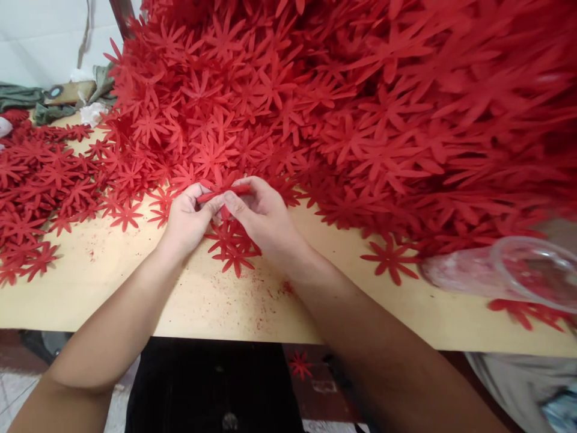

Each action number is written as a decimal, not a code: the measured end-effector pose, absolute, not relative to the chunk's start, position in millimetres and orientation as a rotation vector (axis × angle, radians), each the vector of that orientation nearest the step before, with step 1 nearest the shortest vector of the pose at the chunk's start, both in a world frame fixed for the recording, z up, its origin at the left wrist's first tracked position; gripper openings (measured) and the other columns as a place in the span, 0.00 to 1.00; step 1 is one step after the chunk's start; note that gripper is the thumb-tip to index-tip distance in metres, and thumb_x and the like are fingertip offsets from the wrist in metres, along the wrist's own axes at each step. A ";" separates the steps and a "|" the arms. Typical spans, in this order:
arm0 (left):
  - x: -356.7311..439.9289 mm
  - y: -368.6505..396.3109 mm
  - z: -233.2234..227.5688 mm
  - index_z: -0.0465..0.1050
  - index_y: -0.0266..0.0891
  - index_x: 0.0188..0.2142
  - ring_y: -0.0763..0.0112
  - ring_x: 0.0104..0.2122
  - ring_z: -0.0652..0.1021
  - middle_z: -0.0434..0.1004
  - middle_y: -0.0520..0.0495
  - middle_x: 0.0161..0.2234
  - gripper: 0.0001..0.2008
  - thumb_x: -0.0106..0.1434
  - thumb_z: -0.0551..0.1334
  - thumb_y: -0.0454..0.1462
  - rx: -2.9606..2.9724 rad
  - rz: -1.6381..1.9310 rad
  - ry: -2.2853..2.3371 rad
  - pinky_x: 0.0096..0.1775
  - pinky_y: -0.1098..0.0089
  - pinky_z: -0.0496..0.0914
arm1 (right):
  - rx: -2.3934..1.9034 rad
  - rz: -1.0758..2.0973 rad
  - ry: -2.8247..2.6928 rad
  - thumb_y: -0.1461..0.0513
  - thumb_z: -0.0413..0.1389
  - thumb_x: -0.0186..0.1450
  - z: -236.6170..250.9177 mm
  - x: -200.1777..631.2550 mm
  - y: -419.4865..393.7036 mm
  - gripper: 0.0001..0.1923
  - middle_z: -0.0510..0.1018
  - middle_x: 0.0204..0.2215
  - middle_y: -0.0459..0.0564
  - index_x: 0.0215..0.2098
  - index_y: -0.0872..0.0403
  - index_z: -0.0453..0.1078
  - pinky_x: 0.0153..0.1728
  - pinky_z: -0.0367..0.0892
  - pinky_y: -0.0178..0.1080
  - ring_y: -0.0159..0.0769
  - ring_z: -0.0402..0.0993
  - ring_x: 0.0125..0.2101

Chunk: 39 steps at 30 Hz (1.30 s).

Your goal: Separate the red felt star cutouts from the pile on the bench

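Note:
Between my two hands is a red flower-shaped cutout (228, 191) with long narrow petals, held a little above the table. My left hand (193, 215) pinches it from the left, thumb near its centre. From the right, my right hand (259, 210) grips the same piece, its thumb beside the left one. Whether it is one layer or several stacked cannot be made out. Just below the hands, several more red flower cutouts (235, 255) lie on the tabletop. Behind them rises a large heap of the same red flowers (270, 108).
A pale wooden table (121, 300) carries red crumbs near its front edge. On its right lies a clear plastic cup (478, 267) on its side. A smaller flower pile (45, 180) spreads at left, with dark green cloth (22, 95) behind. One flower (300, 364) lies below the table.

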State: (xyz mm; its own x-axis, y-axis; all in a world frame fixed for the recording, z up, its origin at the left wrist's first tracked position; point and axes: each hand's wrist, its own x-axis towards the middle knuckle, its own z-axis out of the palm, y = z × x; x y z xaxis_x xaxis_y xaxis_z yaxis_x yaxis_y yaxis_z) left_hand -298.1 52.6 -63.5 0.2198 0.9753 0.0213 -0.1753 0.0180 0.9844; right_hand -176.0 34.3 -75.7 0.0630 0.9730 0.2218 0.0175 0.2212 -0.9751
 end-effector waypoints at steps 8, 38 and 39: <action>-300.2 52.1 -63.8 0.62 0.40 0.22 0.80 0.17 0.66 0.67 0.56 0.16 0.18 0.58 0.64 0.48 1.289 1.054 0.928 0.23 0.75 0.64 | -0.935 1.350 -1.124 0.44 0.64 0.50 -72.6 -175.2 34.5 0.27 0.71 0.20 0.39 0.35 0.49 0.57 0.28 0.71 0.39 0.30 0.71 0.21; -310.7 62.9 -67.7 0.69 0.41 0.29 0.79 0.24 0.73 0.73 0.56 0.25 0.04 0.55 0.64 0.35 1.005 1.349 0.979 0.30 0.76 0.70 | -0.964 1.249 -1.390 0.52 0.57 0.61 -70.5 -165.2 33.3 0.14 0.74 0.30 0.46 0.37 0.53 0.70 0.36 0.70 0.36 0.30 0.70 0.32; -311.9 63.6 -66.1 0.67 0.41 0.28 0.79 0.23 0.73 0.72 0.56 0.25 0.04 0.55 0.63 0.33 0.960 1.350 0.990 0.29 0.76 0.70 | -0.986 1.244 -1.364 0.52 0.57 0.61 -71.3 -163.6 34.1 0.13 0.74 0.27 0.45 0.35 0.54 0.70 0.34 0.69 0.35 0.29 0.69 0.29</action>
State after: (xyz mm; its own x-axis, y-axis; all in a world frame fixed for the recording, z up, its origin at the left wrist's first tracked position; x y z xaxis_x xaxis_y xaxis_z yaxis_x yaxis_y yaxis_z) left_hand -311.9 63.6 -66.1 -0.0169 0.9998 -0.0105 -0.3098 0.0048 0.9508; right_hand -163.6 34.1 -71.3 -0.1664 0.9753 0.1452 -0.0550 0.1378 -0.9889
